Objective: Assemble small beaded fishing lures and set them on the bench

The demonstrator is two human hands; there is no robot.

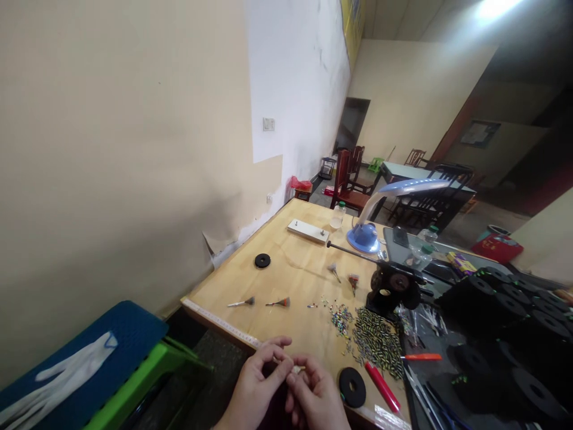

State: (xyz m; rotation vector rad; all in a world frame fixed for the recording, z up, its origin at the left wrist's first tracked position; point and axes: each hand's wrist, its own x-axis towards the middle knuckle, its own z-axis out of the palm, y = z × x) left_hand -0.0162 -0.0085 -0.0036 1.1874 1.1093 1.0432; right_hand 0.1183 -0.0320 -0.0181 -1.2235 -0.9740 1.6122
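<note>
At the table's front edge, my left hand (264, 376) and my right hand (314, 389) meet with fingers pinched together. Between the fingertips of my right hand shows a small pale, yellowish piece (297, 369), too small to name. My left thumb and forefinger are closed close beside it; whether they hold anything is hidden. To the right of my hands lie a black ring (352, 387) and a red tube (382, 387). Beyond them spreads a heap of small dark, yellow-striped pieces (378, 340), beside a smaller pile of multicoloured bits (341, 318).
Small tufted bundles (278, 303) lie on the wooden table (237, 286), with another black ring (262, 260). A black hand-cranked device (396, 283), blue lamp (364, 237) and white bar (308, 231) stand farther back. Black spools (496, 310) crowd the right; a glove (67, 379) lies left.
</note>
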